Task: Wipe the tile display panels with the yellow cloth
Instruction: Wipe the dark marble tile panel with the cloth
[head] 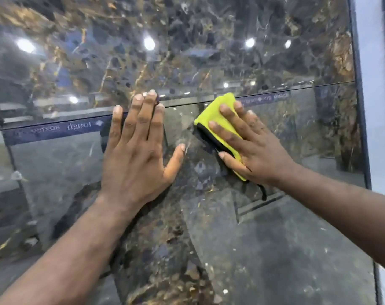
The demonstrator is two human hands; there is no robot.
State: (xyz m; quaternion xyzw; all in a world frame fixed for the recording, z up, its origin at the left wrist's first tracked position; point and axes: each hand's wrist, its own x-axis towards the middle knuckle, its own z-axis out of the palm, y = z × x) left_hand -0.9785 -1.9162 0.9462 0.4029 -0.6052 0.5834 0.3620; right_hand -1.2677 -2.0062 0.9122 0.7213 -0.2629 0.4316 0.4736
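Tile display panels, two in view: an upper panel and a lower panel, both dark, glossy and marble-patterned, met at one thin seam. Yellow cloth, one, folded, with black edging; it lay against the top edge of the lower panel, right of its middle, its upper corner just over the seam. Hands, two. The left hand lay flat on the lower panel with straight, spread fingers holding nothing, the tips crossing the seam. The right hand pressed the cloth to the tile with straight, splayed fingers, not curled round it. The lower half of the cloth was hidden under that hand; a dark strand hung below it, its nature unclear. Both panels were cut off at the left, top and bottom. Reflections of round ceiling lights and a blue banner with mirrored, unreadable lettering obscured the tile pattern. A white frame bordered the right edge of the panels.
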